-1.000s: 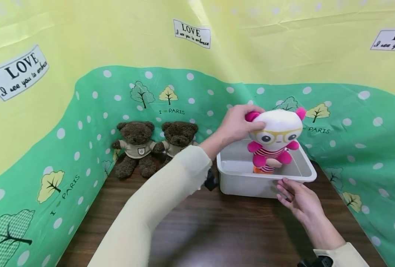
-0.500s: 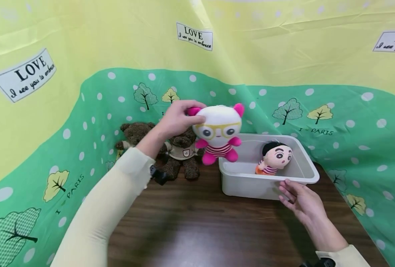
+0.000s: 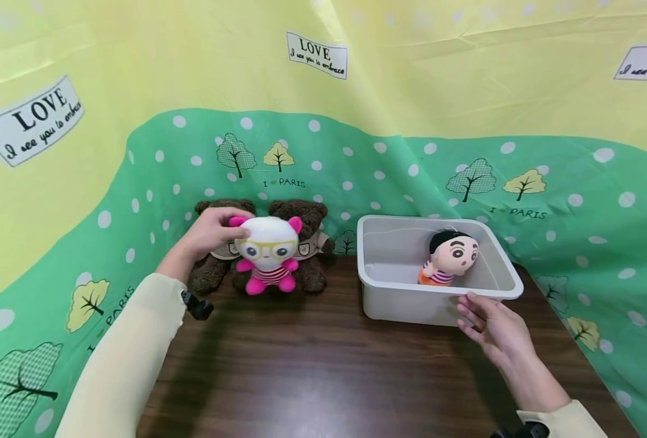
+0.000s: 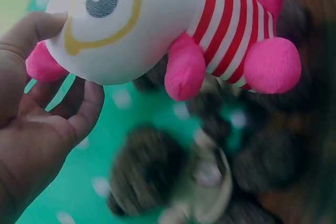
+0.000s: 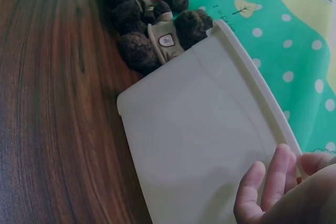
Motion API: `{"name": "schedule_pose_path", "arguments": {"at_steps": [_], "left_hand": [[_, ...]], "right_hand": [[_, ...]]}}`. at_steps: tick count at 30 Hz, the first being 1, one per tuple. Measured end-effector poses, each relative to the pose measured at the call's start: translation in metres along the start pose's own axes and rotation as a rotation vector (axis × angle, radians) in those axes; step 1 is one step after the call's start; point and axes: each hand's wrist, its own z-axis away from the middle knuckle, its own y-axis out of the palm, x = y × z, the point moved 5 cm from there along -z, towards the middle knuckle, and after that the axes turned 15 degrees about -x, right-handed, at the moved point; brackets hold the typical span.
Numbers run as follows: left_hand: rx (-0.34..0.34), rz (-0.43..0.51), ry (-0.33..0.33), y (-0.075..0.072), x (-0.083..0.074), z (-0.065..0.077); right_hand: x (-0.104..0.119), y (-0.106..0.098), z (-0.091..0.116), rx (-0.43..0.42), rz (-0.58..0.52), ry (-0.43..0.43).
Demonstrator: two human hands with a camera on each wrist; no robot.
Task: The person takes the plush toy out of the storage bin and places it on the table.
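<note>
My left hand (image 3: pixel 207 236) pinches a white-and-pink plush panda (image 3: pixel 271 249) by the side of its head, near one pink ear. The panda wears yellow glasses and a red striped body; it hangs upright in front of two brown teddy bears (image 3: pixel 312 274), partly hiding both. In the left wrist view the thumb (image 4: pixel 50 24) presses the front of the head, with the other fingers behind. On the right, my right hand (image 3: pixel 495 331) holds the front rim of a pale grey plastic box (image 3: pixel 400 304). Inside the box a black-haired plush doll (image 3: pixel 455 255) in striped top leans sideways.
The teddy bears in beige shirts sit side by side against the green dotted cloth backdrop (image 3: pixel 378 188). Dark wooden tabletop (image 3: pixel 312 365) stretches in front of the bears and box. The same cloth encloses the left and right sides.
My left hand has carried the panda up out of the box and leftward, then lower, in front of the bears. The doll in the box has come into view. My right hand stays at the rim.
</note>
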Motion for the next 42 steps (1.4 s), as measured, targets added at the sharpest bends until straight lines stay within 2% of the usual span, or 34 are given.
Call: {"name": "schedule_pose_path", "arguments": {"at_steps": [5, 9, 14, 18, 25, 30, 33, 35, 40, 42], "left_hand": [[-0.026, 0.006, -0.139, -0.023, 0.055, 0.014], [-0.036, -0.012, -0.182, -0.037, 0.089, 0.024], [-0.052, -0.019, -0.206, -0.048, 0.119, 0.034], [-0.08, -0.022, -0.214, -0.054, 0.133, 0.036], [-0.127, -0.084, -0.221, -0.062, 0.137, 0.037], [-0.122, -0.12, -0.203, -0.059, 0.133, 0.036], [-0.148, -0.134, -0.181, -0.057, 0.13, 0.033], [-0.182, -0.155, -0.144, -0.056, 0.127, 0.031], [-0.293, -0.305, -0.008, -0.053, 0.12, 0.026], [-0.322, -0.356, 0.023, -0.05, 0.119, 0.025]], "right_hand": [[-0.001, 0.001, 0.0, -0.014, 0.003, 0.008], [0.0, 0.001, 0.0, -0.029, 0.009, 0.004], [0.0, 0.002, 0.0, -0.038, 0.012, 0.001], [0.0, 0.002, 0.001, -0.04, 0.013, 0.001], [0.001, 0.002, 0.002, -0.019, 0.016, -0.01], [0.001, 0.002, 0.002, -0.005, 0.007, -0.015], [0.001, 0.002, 0.001, 0.007, 0.004, -0.016], [0.001, 0.001, 0.001, 0.01, 0.005, -0.017], [0.001, 0.001, 0.001, 0.002, 0.006, -0.013], [0.001, 0.001, 0.001, -0.001, 0.01, -0.013]]}}
